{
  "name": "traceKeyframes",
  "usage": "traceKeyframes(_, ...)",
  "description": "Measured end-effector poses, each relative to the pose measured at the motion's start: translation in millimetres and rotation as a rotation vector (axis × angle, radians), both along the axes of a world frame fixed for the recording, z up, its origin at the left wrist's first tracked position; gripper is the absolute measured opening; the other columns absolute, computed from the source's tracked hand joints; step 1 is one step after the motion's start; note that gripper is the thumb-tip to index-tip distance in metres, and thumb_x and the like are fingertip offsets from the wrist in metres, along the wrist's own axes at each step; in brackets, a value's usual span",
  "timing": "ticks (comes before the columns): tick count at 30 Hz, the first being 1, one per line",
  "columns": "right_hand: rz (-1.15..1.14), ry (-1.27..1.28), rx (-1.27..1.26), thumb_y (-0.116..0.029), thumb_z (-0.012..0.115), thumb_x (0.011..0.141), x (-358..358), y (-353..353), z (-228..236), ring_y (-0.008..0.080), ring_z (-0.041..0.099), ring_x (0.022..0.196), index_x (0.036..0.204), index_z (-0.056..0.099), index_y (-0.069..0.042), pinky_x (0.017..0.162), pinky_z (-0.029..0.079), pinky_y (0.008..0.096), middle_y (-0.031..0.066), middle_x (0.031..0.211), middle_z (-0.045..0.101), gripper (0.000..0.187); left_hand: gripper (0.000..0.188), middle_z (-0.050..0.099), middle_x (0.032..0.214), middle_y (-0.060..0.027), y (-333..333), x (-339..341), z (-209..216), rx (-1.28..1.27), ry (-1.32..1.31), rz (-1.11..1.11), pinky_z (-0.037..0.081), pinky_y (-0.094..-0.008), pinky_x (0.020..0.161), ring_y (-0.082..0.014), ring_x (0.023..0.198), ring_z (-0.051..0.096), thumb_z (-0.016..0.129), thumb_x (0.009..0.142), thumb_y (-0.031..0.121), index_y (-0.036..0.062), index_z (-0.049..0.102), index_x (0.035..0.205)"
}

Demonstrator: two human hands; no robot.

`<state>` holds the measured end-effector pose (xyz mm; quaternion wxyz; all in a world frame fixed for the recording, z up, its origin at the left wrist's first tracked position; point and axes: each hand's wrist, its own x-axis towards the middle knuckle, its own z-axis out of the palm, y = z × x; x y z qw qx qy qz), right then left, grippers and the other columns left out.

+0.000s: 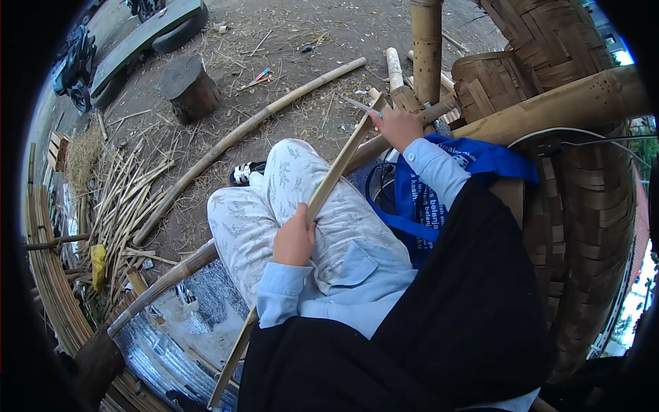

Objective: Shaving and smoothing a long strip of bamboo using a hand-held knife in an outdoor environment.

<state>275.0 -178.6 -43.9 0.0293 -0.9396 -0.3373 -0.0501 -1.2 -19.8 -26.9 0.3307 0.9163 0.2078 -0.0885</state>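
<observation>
A long, flat bamboo strip (334, 176) slants across my lap, from beyond my knees down past my left forearm. My left hand (295, 237) is closed around its middle, over my thigh. Close to the strip's far end, my right hand (399, 128) grips a knife (355, 104). Its thin blade points left and lies at or across the strip; exact contact is too small to tell. My fingers cover the knife's handle. Pale patterned trousers (302, 172) cover my legs beneath the strip.
A blue shopping bag (429, 196) stands right of my legs, beside large woven bamboo baskets (583, 199). Bamboo poles (254, 127) frame the seat and cross the ground. Split sticks (134, 199) lie heaped on the left, near a tree stump (190, 89) and a bench (147, 48).
</observation>
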Motion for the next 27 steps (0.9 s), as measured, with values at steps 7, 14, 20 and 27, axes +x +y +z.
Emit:
traceKeyframes(7, -0.056, -0.028, 0.015, -0.048, 0.047, 0.086, -3, 3, 0, 0.0303, 0.064, 0.064, 0.068, 0.060, -0.008, 0.053, 0.051, 0.0415, 0.0146, 0.065, 0.062, 0.046, 0.032, 0.060, 0.076, -0.0240, 3, -6, -4, -0.028, -0.052, 0.002, 0.044, -0.0504, 0.062, -0.0422, 0.071, 0.058, 0.058, 0.080, 0.014, 0.0052, 0.043, 0.107)
traceKeyframes(14, 0.028, 0.010, 0.089, -0.047, 0.043, 0.088, -6, 3, -5, 0.0327, 0.061, 0.057, 0.073, 0.058, -0.008, 0.051, 0.048, 0.0440, 0.0145, 0.061, 0.060, 0.044, 0.039, 0.060, 0.078, -0.0257, 10, -8, -9, -0.087, -0.032, 0.003, 0.044, -0.0498, 0.062, -0.0435, 0.073, 0.058, 0.059, 0.079, 0.015, 0.0029, 0.041, 0.112)
traceKeyframes(20, 0.074, -0.034, 0.136, -0.046, 0.045, 0.088, 7, -3, -12, 0.0337, 0.059, 0.054, 0.074, 0.057, -0.009, 0.050, 0.047, 0.0449, 0.0131, 0.059, 0.059, 0.041, 0.041, 0.059, 0.080, -0.0276, 16, -6, -10, -0.180, -0.084, -0.001, 0.045, -0.0486, 0.065, -0.0447, 0.076, 0.057, 0.061, 0.078, 0.017, 0.0019, 0.042, 0.112)
traceKeyframes(27, 0.101, -0.059, 0.154, -0.044, 0.047, 0.088, 19, -18, -20, 0.0318, 0.059, 0.052, 0.071, 0.055, -0.009, 0.049, 0.047, 0.0433, 0.0118, 0.057, 0.058, 0.039, 0.045, 0.059, 0.087, -0.0275, 20, 0, -7, -0.243, -0.009, -0.016, 0.045, -0.0438, 0.071, -0.0436, 0.084, 0.057, 0.063, 0.077, 0.020, 0.0005, 0.043, 0.112)
